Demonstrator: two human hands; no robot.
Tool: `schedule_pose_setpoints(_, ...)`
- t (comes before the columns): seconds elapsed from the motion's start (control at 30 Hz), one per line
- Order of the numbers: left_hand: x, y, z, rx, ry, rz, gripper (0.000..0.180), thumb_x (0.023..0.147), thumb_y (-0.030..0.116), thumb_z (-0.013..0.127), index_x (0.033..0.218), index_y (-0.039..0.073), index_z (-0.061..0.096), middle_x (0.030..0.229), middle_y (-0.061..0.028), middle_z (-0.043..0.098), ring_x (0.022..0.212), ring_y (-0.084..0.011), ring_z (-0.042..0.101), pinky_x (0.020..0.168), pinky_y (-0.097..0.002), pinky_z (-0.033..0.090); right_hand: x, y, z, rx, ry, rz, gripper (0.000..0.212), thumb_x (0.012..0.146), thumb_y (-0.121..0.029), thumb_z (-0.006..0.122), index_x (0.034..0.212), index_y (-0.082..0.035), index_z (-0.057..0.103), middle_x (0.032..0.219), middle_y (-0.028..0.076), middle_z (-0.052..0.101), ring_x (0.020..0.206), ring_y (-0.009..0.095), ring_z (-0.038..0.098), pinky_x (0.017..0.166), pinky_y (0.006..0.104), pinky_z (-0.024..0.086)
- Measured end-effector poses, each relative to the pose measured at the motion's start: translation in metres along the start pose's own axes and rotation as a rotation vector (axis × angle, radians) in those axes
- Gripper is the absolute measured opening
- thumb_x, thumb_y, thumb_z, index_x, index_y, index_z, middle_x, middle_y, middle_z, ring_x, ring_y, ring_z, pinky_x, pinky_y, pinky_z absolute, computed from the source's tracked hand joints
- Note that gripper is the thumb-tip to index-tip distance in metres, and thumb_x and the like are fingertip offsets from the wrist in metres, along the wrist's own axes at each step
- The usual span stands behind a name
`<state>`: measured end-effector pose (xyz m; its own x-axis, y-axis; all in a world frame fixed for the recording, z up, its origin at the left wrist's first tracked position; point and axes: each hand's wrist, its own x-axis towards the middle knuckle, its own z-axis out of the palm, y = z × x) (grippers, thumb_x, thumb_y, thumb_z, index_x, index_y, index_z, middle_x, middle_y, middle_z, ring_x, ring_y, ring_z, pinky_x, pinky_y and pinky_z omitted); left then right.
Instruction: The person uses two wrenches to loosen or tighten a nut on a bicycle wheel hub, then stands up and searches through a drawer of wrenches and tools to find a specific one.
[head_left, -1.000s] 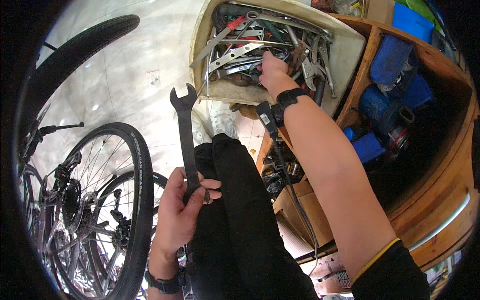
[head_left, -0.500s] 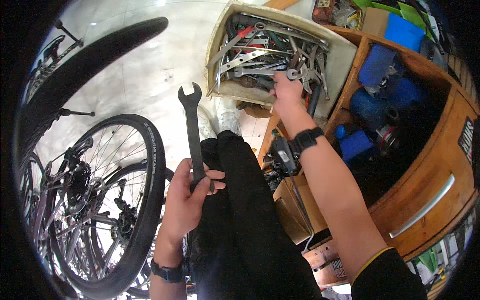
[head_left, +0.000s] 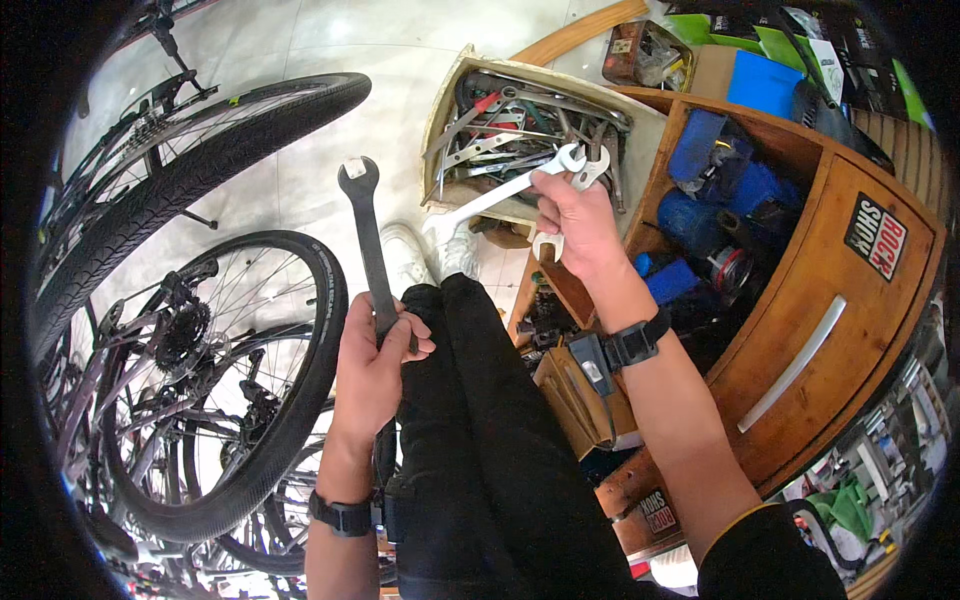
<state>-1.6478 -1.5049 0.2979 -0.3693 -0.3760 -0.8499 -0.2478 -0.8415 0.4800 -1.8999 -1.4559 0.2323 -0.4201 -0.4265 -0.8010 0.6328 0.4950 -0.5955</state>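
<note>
My left hand point(head_left: 375, 365) is closed around the lower end of a dark open-end wrench point(head_left: 372, 245), whose jaw points up and away from me. My right hand point(head_left: 578, 225) grips a long silver wrench point(head_left: 500, 195) slanting down to the left, over the near edge of a pulled-out tool drawer point(head_left: 645, 130). A second, shorter open-end wrench point(head_left: 547, 247) is in the same hand, one jaw below the fingers and the other above; its middle is hidden. Metal tools, among them a red-handled one point(head_left: 487, 102), lie jumbled in the drawer.
Bicycles stand at my left, a rear wheel point(head_left: 335, 330) close to my left arm. To the right is a wooden cabinet point(head_left: 850, 330) with a metal handle and blue items in an open compartment. A small parts bin point(head_left: 640, 60) stands beyond it. My shoes point(head_left: 455, 250) are near the drawer.
My right hand has come up out of the drawer toward me, now lifting the silver wrench and a shorter one. My left hand still holds the dark wrench, raised slightly. The view has shifted.
</note>
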Motion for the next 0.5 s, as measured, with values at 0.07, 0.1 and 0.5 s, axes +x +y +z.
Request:
schedule_pose_setpoints(0.07, 0.0, 0.0, 0.002, 0.039, 0.002, 0.037, 0.011, 0.094, 0.003, 0.049, 0.103, 0.002, 0.043, 0.085, -0.0081, 0.059, 0.072, -0.0144, 0.061, 0.067, -0.0268, 0.051, -0.007, -0.002, 0.004, 0.019, -0.045, 0.014, 0.009, 0.084, -0.007, 0.066, 0.083, -0.007, 0.057, 0.073, -0.001, 0.056, 0.049, 0.003, 0.033, 0.043, 0.0215, 0.029)
schedule_pose_setpoints(0.1, -0.001, 0.001, 0.002, 0.08, 0.011, 0.073, 0.012, 0.094, 0.004, 0.051, 0.103, 0.004, 0.043, 0.084, -0.0064, 0.059, 0.071, -0.0137, 0.06, 0.066, -0.0265, 0.05, -0.012, -0.003, 0.007, 0.023, -0.049, 0.016, 0.009, 0.084, -0.007, 0.066, 0.083, -0.007, 0.057, 0.073, -0.001, 0.056, 0.049, 0.003, 0.033, 0.043, 0.0215, 0.029)
schedule_pose_setpoints(0.5, 0.011, 0.016, 0.017, 0.185, 0.176, 0.231, 0.03, 0.085, 0.007, 0.068, 0.105, 0.0, 0.048, 0.097, -0.0085, 0.059, 0.069, -0.0109, 0.058, 0.061, -0.0241, 0.047, -0.04, -0.009, 0.024, 0.047, -0.111, 0.044, 0.011, 0.086, -0.006, 0.064, 0.078, -0.009, 0.057, 0.06, -0.008, 0.044, 0.047, 0.002, 0.032, 0.042, 0.0216, 0.027)
